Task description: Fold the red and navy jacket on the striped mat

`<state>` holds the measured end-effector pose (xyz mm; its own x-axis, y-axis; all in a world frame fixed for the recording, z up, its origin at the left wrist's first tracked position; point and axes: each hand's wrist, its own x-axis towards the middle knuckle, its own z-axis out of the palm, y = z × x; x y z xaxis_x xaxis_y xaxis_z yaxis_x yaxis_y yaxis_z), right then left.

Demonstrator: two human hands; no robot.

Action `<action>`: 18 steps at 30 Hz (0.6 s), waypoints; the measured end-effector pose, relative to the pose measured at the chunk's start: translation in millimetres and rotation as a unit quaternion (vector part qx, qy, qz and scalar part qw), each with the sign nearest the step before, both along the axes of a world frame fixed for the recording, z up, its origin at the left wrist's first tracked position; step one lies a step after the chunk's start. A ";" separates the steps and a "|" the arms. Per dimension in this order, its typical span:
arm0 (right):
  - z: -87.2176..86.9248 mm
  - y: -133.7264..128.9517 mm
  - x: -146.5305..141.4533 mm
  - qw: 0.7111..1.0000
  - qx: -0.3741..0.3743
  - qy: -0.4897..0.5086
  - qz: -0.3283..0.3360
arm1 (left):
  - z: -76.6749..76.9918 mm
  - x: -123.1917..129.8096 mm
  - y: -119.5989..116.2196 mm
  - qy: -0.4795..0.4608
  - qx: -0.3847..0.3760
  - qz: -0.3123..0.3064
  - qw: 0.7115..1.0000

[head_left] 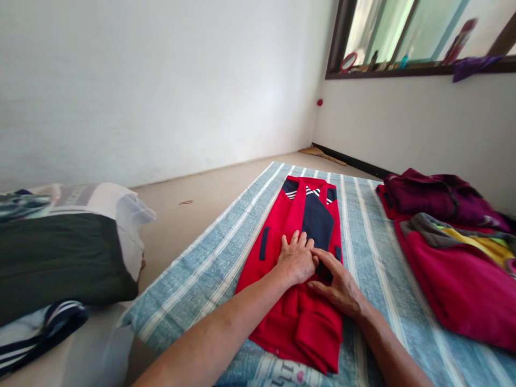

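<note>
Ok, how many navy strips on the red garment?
2 on the red garment: one navy strip left of the left hand, the other navy strip near the garment's edge, just above the right hand. More may be hidden under the hands.

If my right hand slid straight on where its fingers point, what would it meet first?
Probably your left hand, lying on the red garment; the right hand's fingertips look nearly against it, depth unclear.

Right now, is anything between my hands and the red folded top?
Nothing visible: your left hand and right hand both rest directly on the red folded top. The blue striped mat lies only beneath it.
</note>
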<state>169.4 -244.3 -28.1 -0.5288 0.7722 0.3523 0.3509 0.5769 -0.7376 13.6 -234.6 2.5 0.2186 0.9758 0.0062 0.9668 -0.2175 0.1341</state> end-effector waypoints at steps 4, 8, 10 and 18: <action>1.0 -0.7 -0.1 1.000 -0.002 0.000 -0.007 | -1.7 0.3 0.3 -0.004 0.010 -0.002 1.000; 3.1 -1.4 -0.8 1.000 -0.009 -0.001 -0.012 | -2.3 0.6 0.8 -0.007 0.009 0.000 1.000; 4.0 -1.4 -0.9 1.000 -0.009 -0.002 -0.013 | -2.5 0.6 0.9 -0.008 0.007 0.000 1.000; 4.3 -1.3 -0.8 1.000 -0.016 0.004 -0.011 | -1.6 0.0 0.3 -0.007 0.010 0.001 1.000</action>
<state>168.5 -245.5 -23.7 -0.5082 0.7948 0.3318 0.3580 0.5453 -0.7579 13.6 -234.3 0.9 0.2173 0.9757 0.0296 0.9651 -0.2193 0.1433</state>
